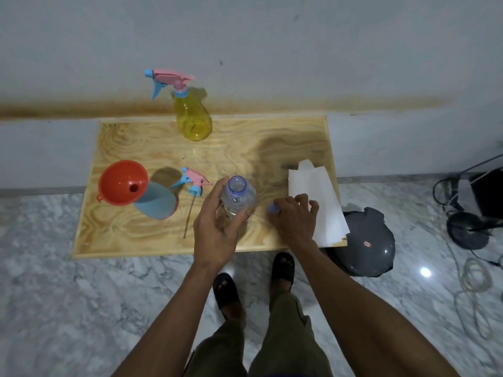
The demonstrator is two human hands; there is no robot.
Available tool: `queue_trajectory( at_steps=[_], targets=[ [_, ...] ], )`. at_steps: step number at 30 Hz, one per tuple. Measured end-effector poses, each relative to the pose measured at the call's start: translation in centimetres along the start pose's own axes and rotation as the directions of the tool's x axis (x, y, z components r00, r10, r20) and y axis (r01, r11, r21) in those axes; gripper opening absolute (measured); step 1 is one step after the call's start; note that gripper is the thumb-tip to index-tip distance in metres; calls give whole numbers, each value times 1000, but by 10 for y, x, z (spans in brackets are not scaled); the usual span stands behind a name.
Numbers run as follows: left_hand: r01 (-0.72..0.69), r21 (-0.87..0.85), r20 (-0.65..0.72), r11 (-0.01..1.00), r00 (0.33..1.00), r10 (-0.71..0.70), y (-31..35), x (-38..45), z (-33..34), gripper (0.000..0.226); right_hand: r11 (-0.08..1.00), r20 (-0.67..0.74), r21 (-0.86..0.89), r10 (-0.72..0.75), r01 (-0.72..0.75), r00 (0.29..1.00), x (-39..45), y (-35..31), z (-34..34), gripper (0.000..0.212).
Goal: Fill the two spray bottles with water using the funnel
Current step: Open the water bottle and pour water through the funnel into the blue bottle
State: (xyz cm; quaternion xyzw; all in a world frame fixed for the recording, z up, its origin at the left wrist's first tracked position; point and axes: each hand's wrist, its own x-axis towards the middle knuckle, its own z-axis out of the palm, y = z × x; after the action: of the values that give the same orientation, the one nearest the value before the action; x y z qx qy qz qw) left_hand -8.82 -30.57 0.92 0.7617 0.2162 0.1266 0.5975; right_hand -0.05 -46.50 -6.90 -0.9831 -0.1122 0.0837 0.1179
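A clear water bottle (pixel 238 198) with an open blue-rimmed neck stands near the front of the wooden table (pixel 136 240); my left hand (pixel 217 227) grips its side. My right hand (pixel 295 217) pinches the small blue cap (pixel 273 208) low over the table just right of the bottle. An orange funnel (pixel 122 182) sits in the mouth of a blue spray bottle (pixel 158 202) at the left. That bottle's pink and blue spray head (pixel 194 183) with its dip tube lies loose beside it. A yellow spray bottle (pixel 192 115) with its head on stands at the back.
White folded paper (pixel 318 202) lies at the table's right edge. A grey lidded bin (pixel 364 243) stands on the marble floor right of the table, with cables and a stand base (pixel 468 229) farther right. The wall is directly behind the table. My sandalled feet are below.
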Motion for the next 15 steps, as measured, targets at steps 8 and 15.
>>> queue_trajectory(
  at_steps=[8, 15],
  targets=[
    [30, -4, 2, 1000, 1000, -30, 5, -1, 0, 68, 1000, 32, 7, 9, -9, 999, -1, -4, -6, 36],
    [9, 105, -24, 994, 1000, -6, 12, -2, -1, 65, 838, 0, 542, -84, 70, 996, -24, -43, -34, 77]
  ],
)
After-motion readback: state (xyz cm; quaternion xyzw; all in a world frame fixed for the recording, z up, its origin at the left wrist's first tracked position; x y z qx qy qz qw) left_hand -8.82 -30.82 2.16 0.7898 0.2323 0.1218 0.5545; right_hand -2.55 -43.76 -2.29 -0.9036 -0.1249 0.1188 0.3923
